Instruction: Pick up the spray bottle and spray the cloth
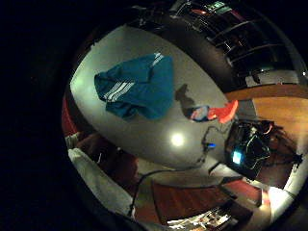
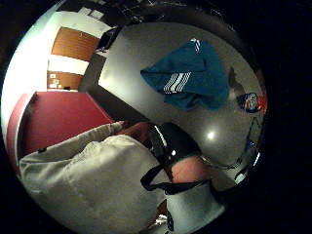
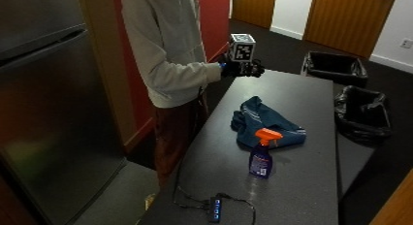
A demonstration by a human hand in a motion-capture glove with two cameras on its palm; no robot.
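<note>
- Spray bottle (image 3: 261, 157) stands upright on the grey table (image 3: 303, 186), just beside the near edge of the cloth (image 3: 264, 123) — orange trigger head, blue-tinted body with a label.
- Gloved right hand (image 3: 240, 68) is held up in the air over the far part of the table, well apart from the bottle and holding nothing. Whether its fingers are spread or curled, I cannot tell; the palm views show none of them.
- Handling, as a judgement: rigid plastic, probably light to middling depending on fill, which cannot be read here. The body likely smooth and a bit slippery under a glove. Tall and narrow, so a sideways knock could tip it.
- Best hold looks to be the neck just under the orange head, forefinger free for the trigger.
- Cloth is soft, teal with white stripes, lying rumpled in a heap; it should stay put under spray.
- Around: a small hub with its cable (image 3: 214, 209) lies at the near end of the table, apart from the bottle. Two bins with black liners (image 3: 335, 66) on the floor beyond the table's far side.
- Nothing stands between hand and bottle but the cloth — the reach passes over it.
</note>
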